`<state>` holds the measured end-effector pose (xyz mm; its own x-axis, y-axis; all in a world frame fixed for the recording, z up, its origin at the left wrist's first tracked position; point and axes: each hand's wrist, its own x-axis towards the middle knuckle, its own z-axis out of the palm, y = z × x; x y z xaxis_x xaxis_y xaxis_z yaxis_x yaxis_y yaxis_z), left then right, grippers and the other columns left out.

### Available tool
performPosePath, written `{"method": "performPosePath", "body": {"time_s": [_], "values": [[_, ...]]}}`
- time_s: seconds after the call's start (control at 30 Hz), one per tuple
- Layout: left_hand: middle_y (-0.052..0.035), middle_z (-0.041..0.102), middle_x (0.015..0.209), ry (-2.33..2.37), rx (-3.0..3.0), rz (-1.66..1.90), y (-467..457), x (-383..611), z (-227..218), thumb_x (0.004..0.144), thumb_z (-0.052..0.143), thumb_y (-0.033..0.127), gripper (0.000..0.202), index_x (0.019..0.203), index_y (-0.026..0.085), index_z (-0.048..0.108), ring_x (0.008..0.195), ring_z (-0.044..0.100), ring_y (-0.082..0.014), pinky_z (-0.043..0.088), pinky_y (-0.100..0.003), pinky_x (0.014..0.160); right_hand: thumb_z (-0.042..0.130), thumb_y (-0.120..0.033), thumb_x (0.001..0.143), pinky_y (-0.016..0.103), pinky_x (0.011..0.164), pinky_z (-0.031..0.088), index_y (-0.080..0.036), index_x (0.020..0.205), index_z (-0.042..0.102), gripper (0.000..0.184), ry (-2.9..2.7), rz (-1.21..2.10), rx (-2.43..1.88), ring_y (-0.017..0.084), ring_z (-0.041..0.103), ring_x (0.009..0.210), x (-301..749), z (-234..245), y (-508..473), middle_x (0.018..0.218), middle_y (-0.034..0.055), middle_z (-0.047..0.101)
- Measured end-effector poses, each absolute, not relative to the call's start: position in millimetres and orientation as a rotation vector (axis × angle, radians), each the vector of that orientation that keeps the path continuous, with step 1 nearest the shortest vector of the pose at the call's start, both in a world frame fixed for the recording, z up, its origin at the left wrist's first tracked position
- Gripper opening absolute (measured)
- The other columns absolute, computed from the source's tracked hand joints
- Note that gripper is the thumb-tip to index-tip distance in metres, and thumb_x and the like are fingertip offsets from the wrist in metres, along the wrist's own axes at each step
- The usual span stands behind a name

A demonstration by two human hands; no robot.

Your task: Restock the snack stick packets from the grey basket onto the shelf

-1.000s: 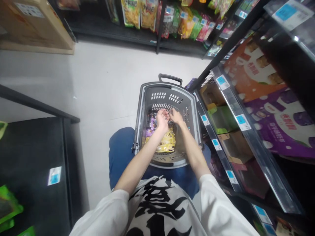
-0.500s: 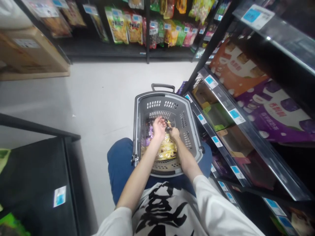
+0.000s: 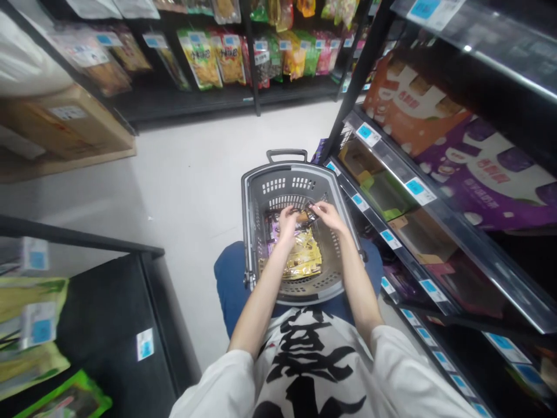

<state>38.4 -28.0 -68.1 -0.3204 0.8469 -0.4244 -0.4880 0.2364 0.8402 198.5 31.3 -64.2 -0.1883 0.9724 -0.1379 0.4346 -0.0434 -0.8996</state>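
Observation:
A grey shopping basket [image 3: 249,232] stands between my knees, its black handle [image 3: 287,153] at the far side. Inside it, my right hand [image 3: 329,216] pinches the right end of a small dark snack packet [image 3: 306,217] with a brown middle. My left hand [image 3: 287,222] has its fingers curled at the packet's left end; part of the grip is hidden. Beneath my hands lie several shiny yellow packets [image 3: 304,255] in a row, with purple packets [image 3: 273,225] at the basket's left side.
Close on my right runs a shelf rack [image 3: 391,168] with orange and purple boxes [image 3: 491,168]. Ahead, bagged snacks [image 3: 198,58] hang on a black shelf. A cardboard box [image 3: 73,128] sits at the far left. A low black shelf [image 3: 113,307] is near on the left.
My right hand has shifted right and away from the left hand, and the dark packet now stretches between them. My left hand's fingers have turned inward onto it. The view has shifted slightly.

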Motion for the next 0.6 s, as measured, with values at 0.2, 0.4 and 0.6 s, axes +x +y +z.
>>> {"method": "performPosePath", "body": {"time_s": [0.2, 0.4, 0.6], "values": [[-0.0024, 0.067, 0.097, 1.398, 0.820, 1.191, -33, 47, -66, 0.086, 0.077, 0.022, 0.031, 0.114, 0.013, 0.065, 0.085, 0.061, -0.0135, 0.052, -0.031, 0.085, 0.073, -0.076, 0.070, 0.027, 0.070, 0.051, -0.019, 0.086, 0.067, 0.059, -1.178, 1.172, -1.333, 0.018, 0.063, 0.078, 182, -59, 25, 0.085, 0.0038, 0.072], [0.0021, 0.056, 0.071, 1.333, 1.245, 1.071, -49, 60, -55, 0.078, 0.083, 0.021, 0.021, 0.076, 0.016, 0.063, 0.069, 0.046, -0.0120, 0.034, -0.026, 0.076, 0.084, -0.072, 0.060, 0.027, 0.059, 0.047, -0.020, 0.076, 0.059, 0.060, -0.928, 1.207, -1.315, 0.014, 0.057, 0.060, 186, -54, 22, 0.069, -0.0008, 0.065], [-0.0012, 0.054, 0.078, 1.360, 1.393, 1.081, -48, 58, -56, 0.077, 0.083, 0.020, 0.026, 0.073, 0.019, 0.058, 0.075, 0.045, -0.0165, 0.035, -0.028, 0.081, 0.086, -0.073, 0.056, 0.026, 0.055, 0.046, -0.022, 0.073, 0.057, 0.062, -0.856, 1.225, -1.294, 0.014, 0.055, 0.058, 182, -49, 20, 0.066, -0.0028, 0.063]]}}
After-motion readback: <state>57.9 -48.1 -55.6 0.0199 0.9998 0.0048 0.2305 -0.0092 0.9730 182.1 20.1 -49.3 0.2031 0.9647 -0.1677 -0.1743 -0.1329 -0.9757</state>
